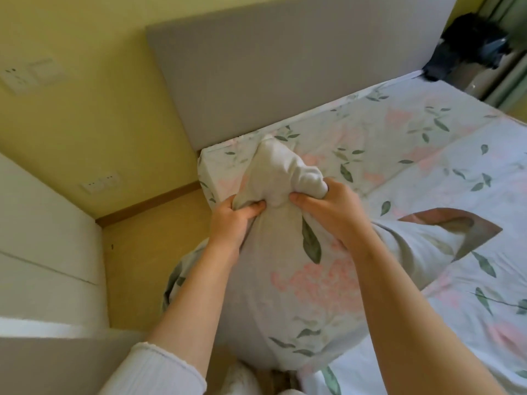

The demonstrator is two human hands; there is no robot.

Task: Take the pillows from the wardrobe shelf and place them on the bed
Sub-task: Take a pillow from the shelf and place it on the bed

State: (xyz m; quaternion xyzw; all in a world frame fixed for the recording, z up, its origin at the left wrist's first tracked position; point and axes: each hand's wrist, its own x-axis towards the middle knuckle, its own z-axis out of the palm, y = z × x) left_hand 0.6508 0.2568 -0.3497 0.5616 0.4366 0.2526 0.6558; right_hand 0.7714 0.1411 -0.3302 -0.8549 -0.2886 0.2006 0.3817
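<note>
While left hand [231,222], right hand [328,213] grip pillow [296,286], far dark object [467,44] blurred.

The bed [470,181] ran from the centre of the frame to the right edge, its head against a grey padded headboard [271,67] in the upper middle. A floral sheet [399,121] of pink blooms and green leaves covered it. At right centre lay a pale cloth with a brown turned-back corner [456,232]. A matching floral pillow [285,280] overlapped the near edge at lower centre; whether it rested there was unclear.
</note>
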